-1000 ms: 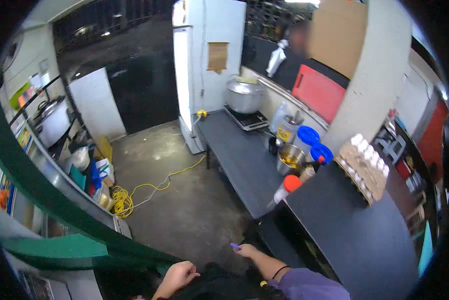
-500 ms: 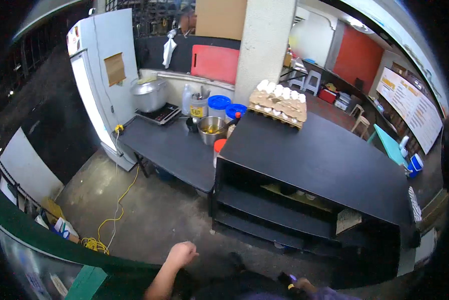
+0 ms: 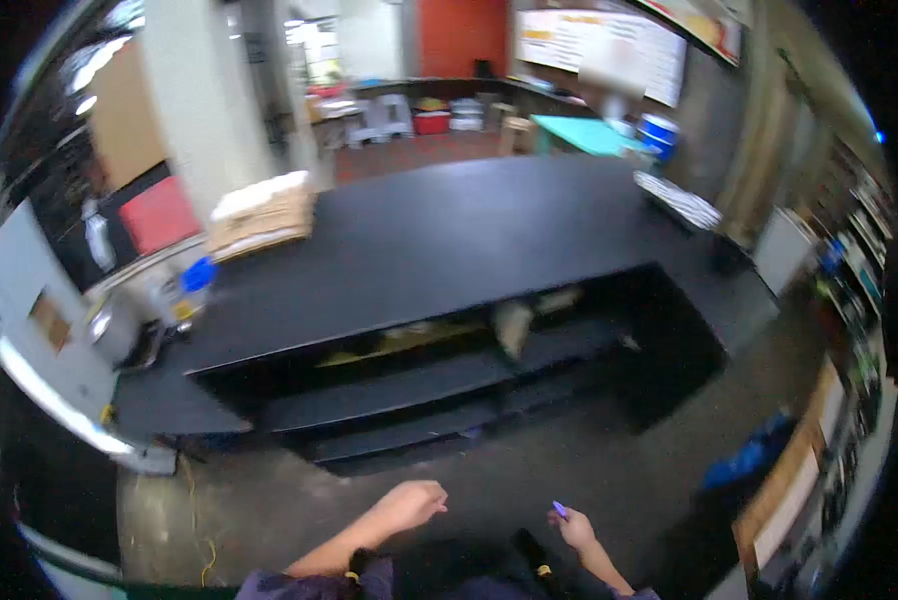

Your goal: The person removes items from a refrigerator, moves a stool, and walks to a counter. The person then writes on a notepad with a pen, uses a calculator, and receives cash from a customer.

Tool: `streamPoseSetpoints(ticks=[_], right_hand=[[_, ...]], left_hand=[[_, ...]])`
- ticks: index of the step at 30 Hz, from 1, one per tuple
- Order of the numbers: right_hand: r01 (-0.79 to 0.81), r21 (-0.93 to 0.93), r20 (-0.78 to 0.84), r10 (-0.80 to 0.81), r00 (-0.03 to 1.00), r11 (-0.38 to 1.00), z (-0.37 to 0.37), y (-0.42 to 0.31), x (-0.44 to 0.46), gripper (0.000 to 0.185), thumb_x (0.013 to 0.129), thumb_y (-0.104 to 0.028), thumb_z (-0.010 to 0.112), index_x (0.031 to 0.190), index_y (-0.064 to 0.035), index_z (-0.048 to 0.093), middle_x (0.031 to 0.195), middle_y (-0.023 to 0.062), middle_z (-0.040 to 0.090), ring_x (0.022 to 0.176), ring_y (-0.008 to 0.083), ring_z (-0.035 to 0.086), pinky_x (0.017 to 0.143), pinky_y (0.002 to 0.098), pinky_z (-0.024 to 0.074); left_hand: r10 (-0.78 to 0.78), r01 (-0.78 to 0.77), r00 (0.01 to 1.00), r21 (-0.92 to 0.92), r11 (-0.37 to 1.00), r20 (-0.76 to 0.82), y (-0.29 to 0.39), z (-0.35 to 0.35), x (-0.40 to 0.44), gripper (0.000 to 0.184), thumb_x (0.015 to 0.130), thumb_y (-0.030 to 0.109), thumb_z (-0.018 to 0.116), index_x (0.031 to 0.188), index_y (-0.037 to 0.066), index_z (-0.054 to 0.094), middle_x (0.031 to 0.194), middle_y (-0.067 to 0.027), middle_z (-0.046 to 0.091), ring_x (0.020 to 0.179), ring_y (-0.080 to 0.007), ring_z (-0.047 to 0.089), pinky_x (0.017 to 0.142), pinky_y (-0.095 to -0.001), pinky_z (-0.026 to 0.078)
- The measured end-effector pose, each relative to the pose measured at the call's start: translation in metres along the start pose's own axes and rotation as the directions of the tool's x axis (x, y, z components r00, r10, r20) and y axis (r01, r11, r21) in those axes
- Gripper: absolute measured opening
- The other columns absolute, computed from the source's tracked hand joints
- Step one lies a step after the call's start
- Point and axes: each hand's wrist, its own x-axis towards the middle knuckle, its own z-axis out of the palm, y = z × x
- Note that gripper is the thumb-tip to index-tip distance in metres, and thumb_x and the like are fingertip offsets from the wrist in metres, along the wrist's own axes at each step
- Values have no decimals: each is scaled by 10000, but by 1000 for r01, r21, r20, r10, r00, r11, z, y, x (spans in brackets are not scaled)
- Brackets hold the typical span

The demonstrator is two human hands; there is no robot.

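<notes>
Fingers (image 3: 568, 519) of R hand (image 3: 575, 531) pinched round sm. purple item (image 3: 561, 510) — slim, bright, blurred — L hand (image 3: 412, 505) half-curled, grip unclear.

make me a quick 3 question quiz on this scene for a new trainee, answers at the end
1. Which hand holds the purple item?
2. True or false: there are open shelves under the top of the black counter.
3. Beyond the counter, what colour is the table? a) red b) turquoise c) brown

Key:
1. The right hand.
2. True.
3. b) turquoise.
</notes>
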Motion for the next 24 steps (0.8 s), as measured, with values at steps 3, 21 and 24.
streamPoseSetpoints(ticks=[3,21,24], right_hand=[[12,414,-240,96,966,910,-48,43,-30,223,986,-98,485,1079,-1,663,958,74,712,884,157,673,817,309,504],[908,387,-901,-142,410,162,-589,87,-47,344,1001,-314,454,1061,6,565,919,160,643,718,163,536,666,268,436],[926,323,-830,-412,375,194,-652,58,-48,380,1004,-341,423,990,-2,594,932,197,648,728,212,547,687,309,437]], left_hand=[[196,-204,966,32,978,167,51,38,98,158,813,149,667,805,6,600,815,-164,592,824,-377,603,715,-449,488],[671,-726,664,71,684,331,395,111,611,140,789,52,682,837,8,558,827,-138,589,805,-350,598,709,-428,488],[657,-705,685,60,707,313,416,113,681,147,780,10,673,810,0,530,805,-134,572,786,-341,589,697,-411,474]])
